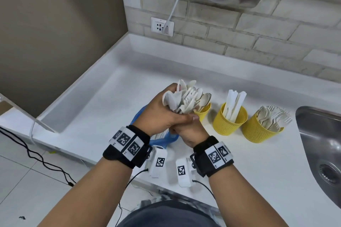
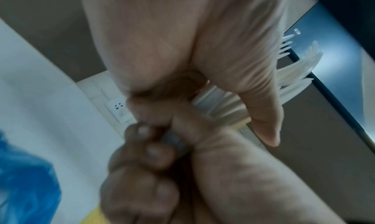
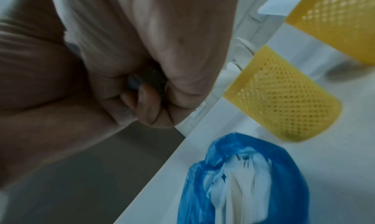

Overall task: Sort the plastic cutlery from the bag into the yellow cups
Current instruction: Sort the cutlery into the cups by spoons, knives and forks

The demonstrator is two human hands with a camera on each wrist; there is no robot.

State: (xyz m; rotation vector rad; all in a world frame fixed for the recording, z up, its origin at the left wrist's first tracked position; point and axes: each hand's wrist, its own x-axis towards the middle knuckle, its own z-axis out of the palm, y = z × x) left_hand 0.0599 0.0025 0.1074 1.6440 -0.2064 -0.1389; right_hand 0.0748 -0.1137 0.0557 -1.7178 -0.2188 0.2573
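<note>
Both fists are clamping: left hand (image 1: 162,114) is wrapping the cutlery (image 1: 186,98), right hand (image 1: 188,131) is gripping its handles; heads are pointing 1 o'clock toward the cup (image 1: 203,111).

White brick wall (image 1: 258,29), wall socket (image 1: 162,26), white counter (image 1: 110,86), steel sink (image 1: 321,143)

Left hand (image 2: 202,51) gripping white cutlery bundle (image 2: 221,105), right hand (image 2: 146,171) below, blue bag (image 2: 24,187)

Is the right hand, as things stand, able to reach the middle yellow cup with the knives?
Probably not yet: the right hand grips the cutlery bundle under the left hand, though the path to the middle yellow cup looks free.
</note>
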